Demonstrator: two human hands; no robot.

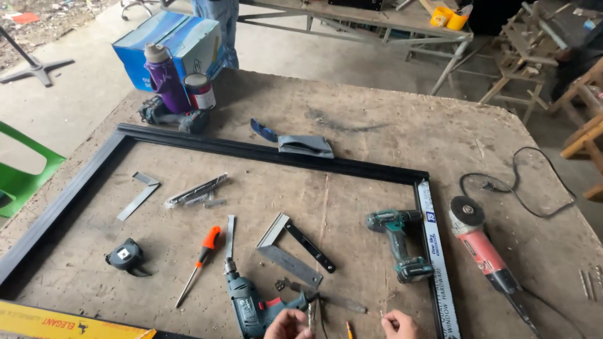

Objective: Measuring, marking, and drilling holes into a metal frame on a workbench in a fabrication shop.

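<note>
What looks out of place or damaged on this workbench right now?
Nothing looks broken or spilled. The angle grinder lies outside the black frame with its cord trailing loose toward the table edge. The tabletop is scuffed and stained. Tools lie scattered inside the frame.

Rough, stained wooden table (377, 125); matt black metal frame (251, 150); shiny steel square (289, 251)

A worn wooden table (377, 125) carries a black frame (251, 150), two drills (251, 307) (399, 242), an angle grinder (483, 248), a try square (295, 248), a screwdriver (200, 257), a tape measure (125, 256) and a purple bottle (164, 76)
</note>
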